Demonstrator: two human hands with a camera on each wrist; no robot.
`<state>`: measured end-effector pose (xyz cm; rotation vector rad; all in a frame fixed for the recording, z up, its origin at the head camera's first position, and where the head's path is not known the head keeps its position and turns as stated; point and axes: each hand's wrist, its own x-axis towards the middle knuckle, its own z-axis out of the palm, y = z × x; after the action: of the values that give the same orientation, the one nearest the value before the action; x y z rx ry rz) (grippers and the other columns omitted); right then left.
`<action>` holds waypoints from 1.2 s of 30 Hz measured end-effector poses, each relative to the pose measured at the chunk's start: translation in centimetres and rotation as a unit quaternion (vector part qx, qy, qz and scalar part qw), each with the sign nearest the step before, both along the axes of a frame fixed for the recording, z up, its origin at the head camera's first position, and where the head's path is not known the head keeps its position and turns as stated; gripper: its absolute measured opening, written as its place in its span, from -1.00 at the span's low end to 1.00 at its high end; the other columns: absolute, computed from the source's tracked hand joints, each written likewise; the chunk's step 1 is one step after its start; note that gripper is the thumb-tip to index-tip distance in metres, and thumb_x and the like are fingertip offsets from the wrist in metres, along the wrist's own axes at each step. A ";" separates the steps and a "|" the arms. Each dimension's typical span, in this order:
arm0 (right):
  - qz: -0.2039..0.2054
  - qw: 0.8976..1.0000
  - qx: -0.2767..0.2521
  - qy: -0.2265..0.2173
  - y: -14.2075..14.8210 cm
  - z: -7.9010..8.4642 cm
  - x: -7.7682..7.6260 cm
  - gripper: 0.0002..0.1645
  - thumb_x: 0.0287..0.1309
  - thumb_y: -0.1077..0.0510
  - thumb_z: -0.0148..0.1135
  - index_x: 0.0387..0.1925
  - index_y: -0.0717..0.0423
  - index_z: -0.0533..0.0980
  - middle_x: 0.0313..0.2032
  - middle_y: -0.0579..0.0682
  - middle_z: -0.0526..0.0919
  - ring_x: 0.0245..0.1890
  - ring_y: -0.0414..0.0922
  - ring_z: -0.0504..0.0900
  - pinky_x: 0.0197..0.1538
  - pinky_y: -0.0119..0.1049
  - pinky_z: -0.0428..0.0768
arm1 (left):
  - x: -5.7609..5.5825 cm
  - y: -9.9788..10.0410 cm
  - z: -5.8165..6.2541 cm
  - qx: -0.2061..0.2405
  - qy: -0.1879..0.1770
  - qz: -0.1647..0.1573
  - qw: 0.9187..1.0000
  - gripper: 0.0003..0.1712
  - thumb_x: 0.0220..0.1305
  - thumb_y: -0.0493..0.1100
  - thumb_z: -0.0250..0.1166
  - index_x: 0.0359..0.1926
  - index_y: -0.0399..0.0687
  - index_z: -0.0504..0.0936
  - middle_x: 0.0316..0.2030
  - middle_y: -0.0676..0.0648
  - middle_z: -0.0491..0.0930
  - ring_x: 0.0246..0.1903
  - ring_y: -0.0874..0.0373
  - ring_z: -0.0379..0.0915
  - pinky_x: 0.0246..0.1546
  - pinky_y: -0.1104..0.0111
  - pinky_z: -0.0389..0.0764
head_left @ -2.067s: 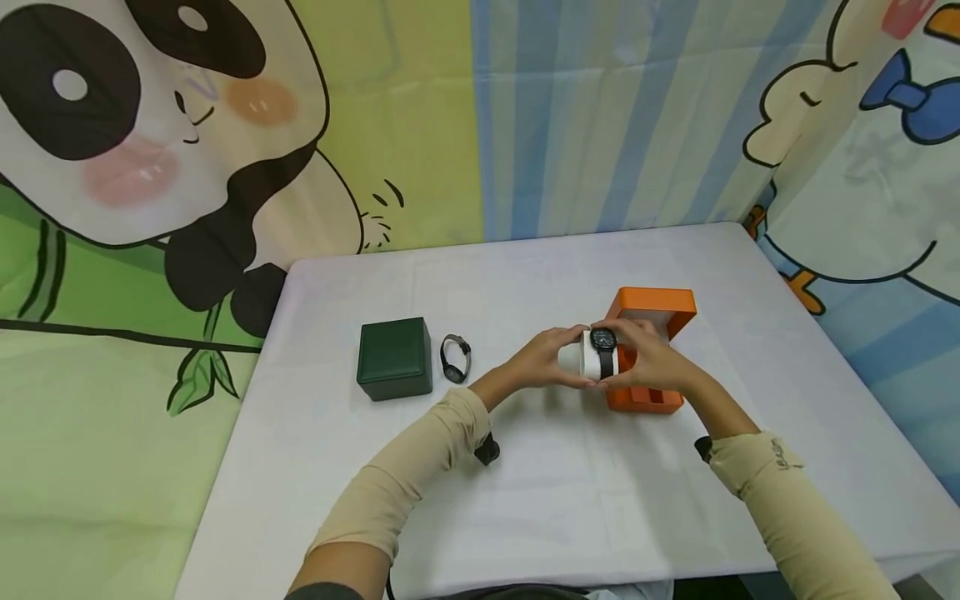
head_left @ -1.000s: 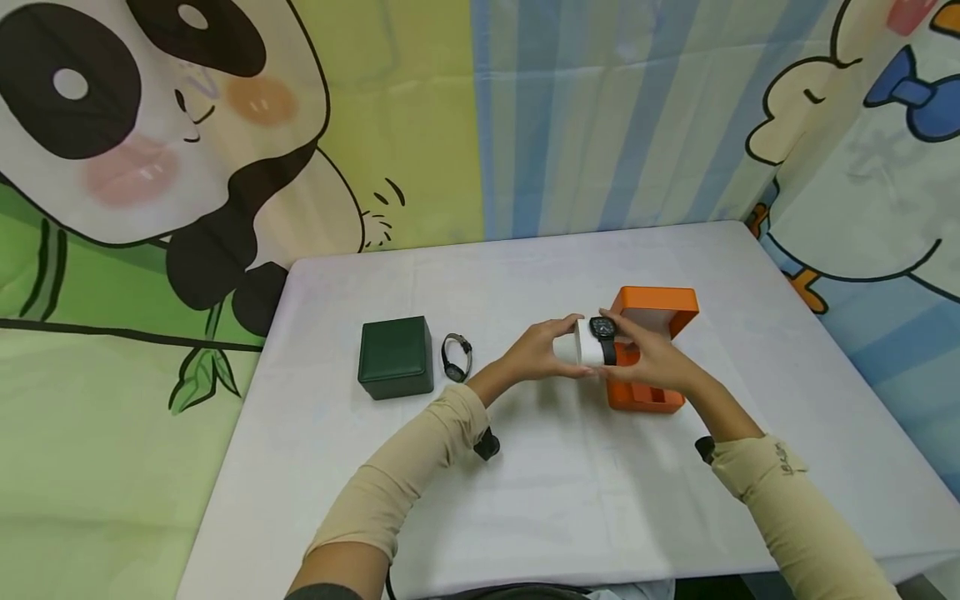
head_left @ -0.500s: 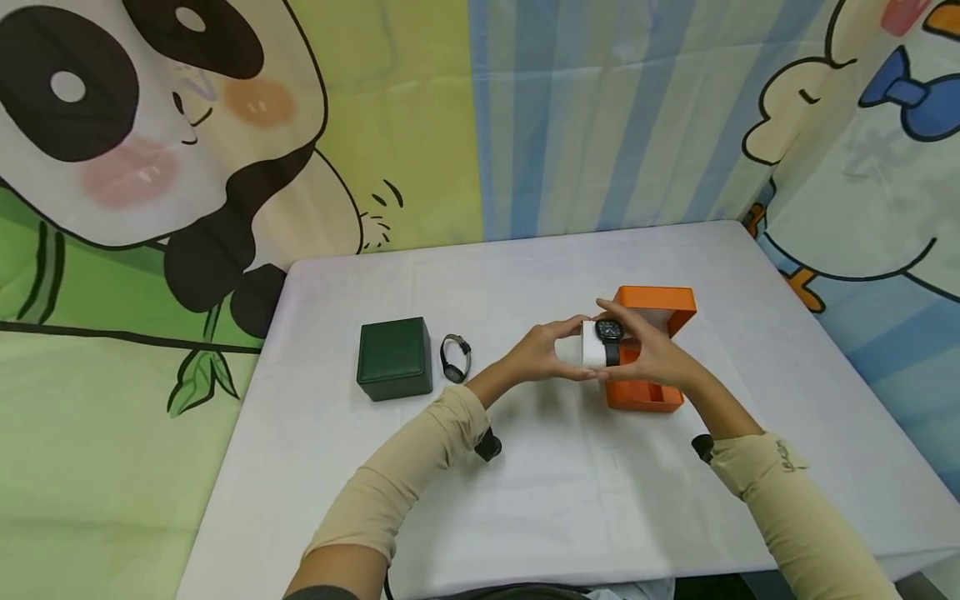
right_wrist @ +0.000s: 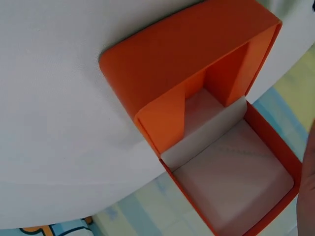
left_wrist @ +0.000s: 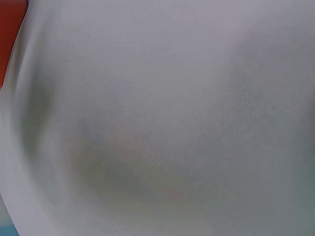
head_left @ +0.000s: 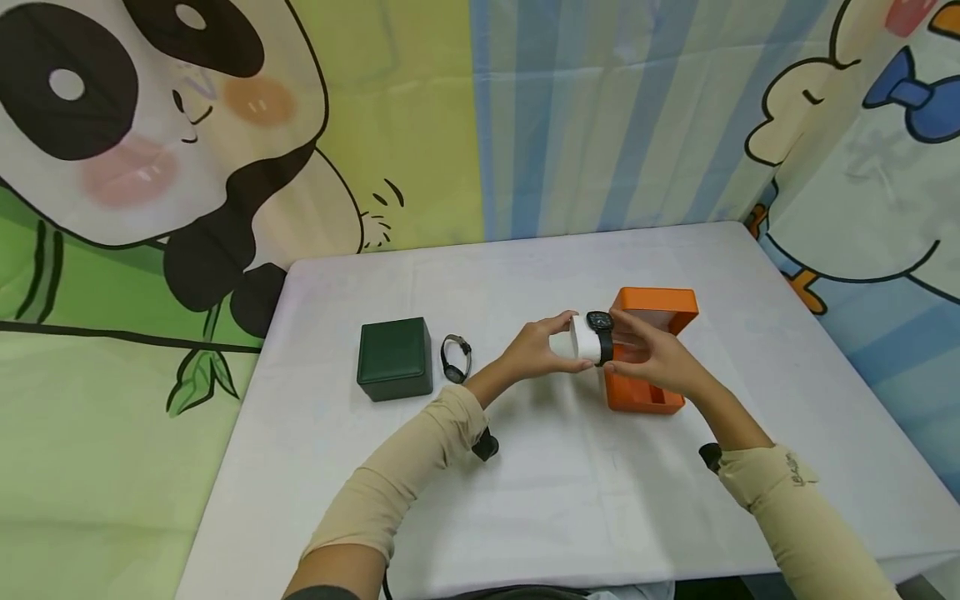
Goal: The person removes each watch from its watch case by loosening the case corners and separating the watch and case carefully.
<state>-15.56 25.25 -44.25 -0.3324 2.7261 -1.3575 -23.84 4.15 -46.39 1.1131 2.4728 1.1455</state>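
Observation:
A black wristwatch [head_left: 601, 322] is strapped around a white watch cushion [head_left: 582, 340], above the table between both hands in the head view. My left hand [head_left: 534, 350] grips the cushion's left end, thumb below and fingers above. My right hand [head_left: 663, 354] is at the other side, thumb and fingers curved with their tips right at the watch. Behind the right hand stands an orange watch box [head_left: 654, 298], its lid raised. In the right wrist view this box [right_wrist: 192, 54] shows an orange compartment and a pale lid lining, with a sliver of the hand [right_wrist: 307, 182] at the edge.
Left of the hands, a closed dark green box [head_left: 393, 358] sits on the white table [head_left: 480, 287]. Beside it stands a second, thin-banded watch [head_left: 454, 373]. A patterned curtain [head_left: 555, 117] hangs behind the table. The left wrist view shows mostly blurred table [left_wrist: 162, 73].
The cushion and watch have shifted slightly left and turned. My right hand, earlier wrapped around the watch end, now has its fingertips at the watch's right edge.

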 end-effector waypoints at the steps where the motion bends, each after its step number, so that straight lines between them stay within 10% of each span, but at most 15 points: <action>1: 0.002 1.000 0.008 0.006 -0.1 -0.1 0.0 -0.02 0.02 0.06 0.32 0.37 0.17 0.01 0.27 0.29 0.24 0.18 0.20 0.37 0.01 -0.04 0.50 | 0.0 0.0 0.0 -0.003 0.004 0.004 1.000 -0.14 -0.11 0.15 0.41 0.24 0.07 0.33 0.11 -0.10 0.49 0.13 0.11 0.40 0.01 0.29 0.48; 14: -0.011 0.993 0.079 0.084 -2.1 -0.4 -0.2 -0.36 0.08 0.15 0.20 0.18 0.33 0.31 -0.10 0.30 0.59 -0.15 0.15 0.62 -0.14 -0.02 0.58 | 0.0 -0.2 0.0 -0.010 0.041 0.019 0.999 -0.09 -0.09 0.13 0.40 0.28 -0.07 0.28 0.14 -0.11 0.46 0.12 0.09 0.40 0.04 0.28 0.47; 36: 0.049 0.998 0.028 0.028 -1.4 0.5 0.2 -0.46 0.19 0.27 0.06 0.18 0.42 0.26 -0.01 0.34 0.52 -0.07 0.13 0.59 -0.13 -0.18 0.60 | -0.4 -0.6 0.4 -0.019 -0.001 0.008 1.000 -0.10 -0.09 0.13 0.40 0.29 0.02 0.28 0.14 -0.12 0.46 0.16 0.09 0.36 0.06 0.26 0.46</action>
<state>-15.32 23.85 -43.74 -0.4993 2.7453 -1.2645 -24.25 3.60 -46.02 1.0842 2.4945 1.0988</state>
